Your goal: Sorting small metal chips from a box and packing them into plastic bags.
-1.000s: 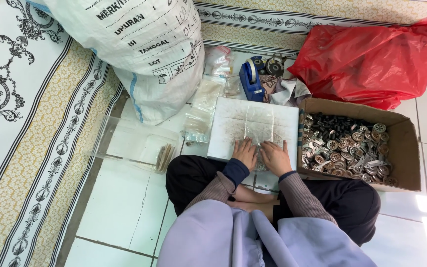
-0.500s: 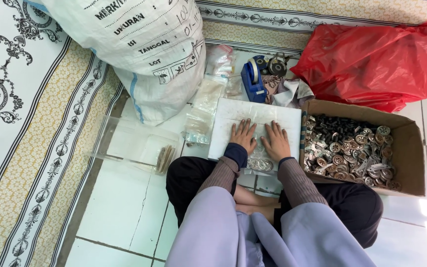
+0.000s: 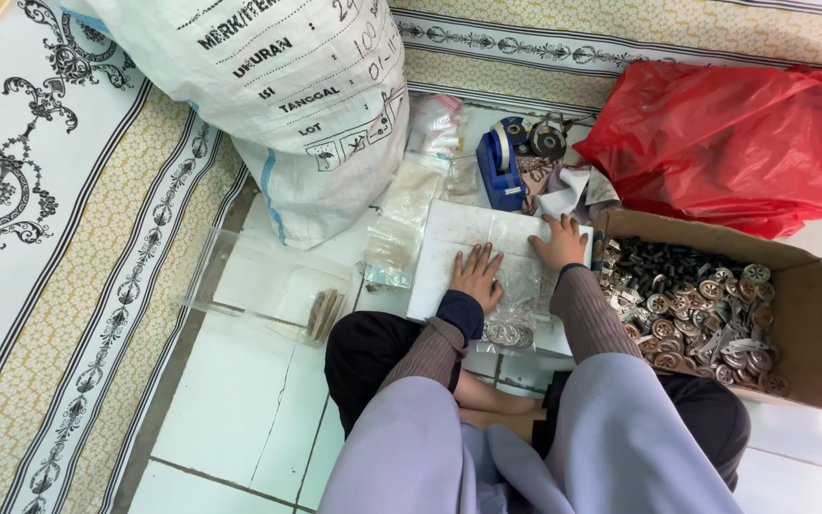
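My left hand [image 3: 477, 274] lies flat, fingers spread, on a clear plastic bag [image 3: 516, 286] that rests on a white board [image 3: 459, 233] in front of my crossed legs. My right hand [image 3: 559, 243] presses flat on the far end of the same bag, near the board's right edge. Several small round metal parts [image 3: 508, 334] sit bunched in the near end of the bag, just below my left wrist. Neither hand grips anything.
A cardboard box [image 3: 811, 324] of metal wheel-like parts [image 3: 706, 314] stands at right. Behind it lies a red plastic bag [image 3: 744, 143]. A blue tape dispenser [image 3: 499, 171] and a stack of clear bags [image 3: 401, 224] are beyond the board. A big white sack [image 3: 278, 95] and a clear tray [image 3: 268, 290] sit at left.
Both hands slid farther away along the bag, the right one reaching furthest. The metal parts now show bunched at the bag's near end.
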